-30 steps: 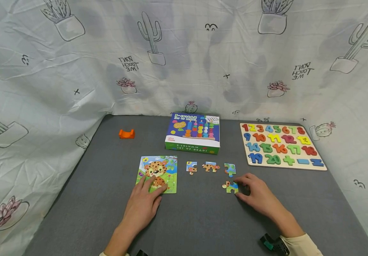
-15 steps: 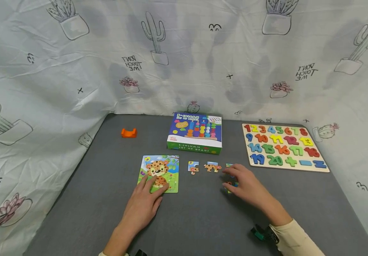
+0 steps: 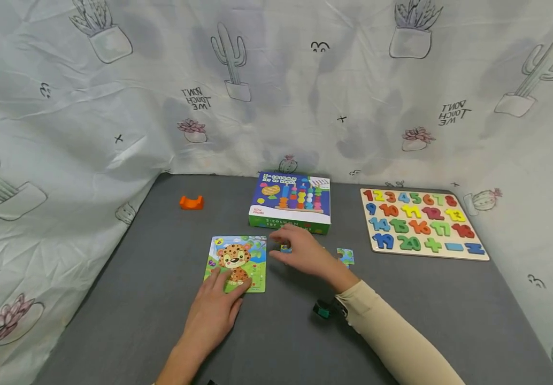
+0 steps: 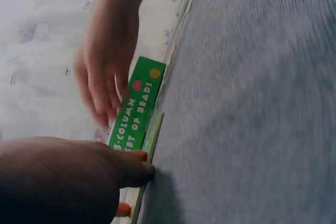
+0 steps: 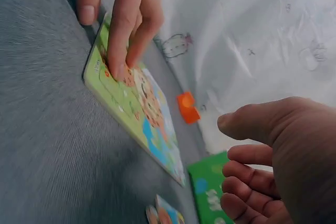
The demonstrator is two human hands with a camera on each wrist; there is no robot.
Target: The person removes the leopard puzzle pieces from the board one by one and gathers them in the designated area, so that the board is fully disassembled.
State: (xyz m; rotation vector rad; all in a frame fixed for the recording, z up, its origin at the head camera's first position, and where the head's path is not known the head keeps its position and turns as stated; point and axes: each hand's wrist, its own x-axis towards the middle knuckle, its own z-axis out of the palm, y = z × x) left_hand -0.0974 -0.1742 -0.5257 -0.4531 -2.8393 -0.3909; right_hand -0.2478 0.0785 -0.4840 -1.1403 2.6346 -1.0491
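Observation:
A square picture puzzle of a leopard cub (image 3: 258, 263) lies flat on the grey table. My left hand (image 3: 213, 314) rests on its lower part, fingertips spread over the picture; in the left wrist view the thumb is at the puzzle's edge (image 4: 153, 132). Just right of the puzzle, my right hand (image 3: 304, 251) hovers with thumb and fingers apart. The right wrist view shows nothing between that hand's loosely bent fingers (image 5: 247, 177). Under it peeks one small jigsaw piece (image 3: 285, 248); another piece (image 3: 346, 255) shows beyond the forearm. The other loose pieces are mostly hidden by the right arm.
Behind the hands stands a blue and green bead-set box (image 3: 290, 206). At the right lies a wooden number board (image 3: 377, 199), and an orange curved block (image 3: 191, 202) sits back left. A patterned cloth (image 3: 276, 69) hangs behind the table.
My right hand has left the jigsaw pieces at the right and moved left, over the piece nearest the puzzle. The left hand stays on the puzzle.

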